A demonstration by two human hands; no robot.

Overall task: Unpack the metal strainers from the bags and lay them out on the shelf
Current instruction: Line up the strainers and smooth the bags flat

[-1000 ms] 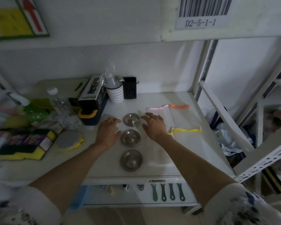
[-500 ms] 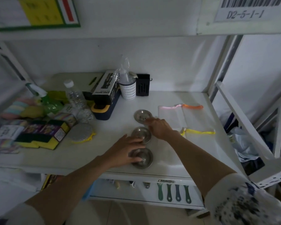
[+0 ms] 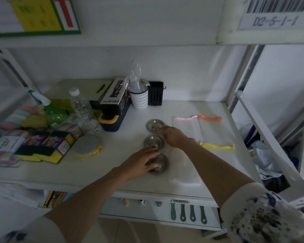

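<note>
Three metal strainers (image 3: 154, 142) lie in a 12-to-6 o'clock line on the shelf (image 3: 182, 179), left hand (image 3: 139, 163) flat on the nearest, right hand (image 3: 174, 136) pinching the farthest's knob; small, even nudges should straighten them.

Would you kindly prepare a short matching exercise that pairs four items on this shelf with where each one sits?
Things:
1. nearest strainer
2. farthest strainer
3. empty bags
4. white perforated cup

Places:
A. flat on the shelf, right of the strainer row
B. under the left hand
C. at the back, beside the black holder
D. at the fingertips of the right hand

Pairs: 1-B, 2-D, 3-A, 4-C
</note>
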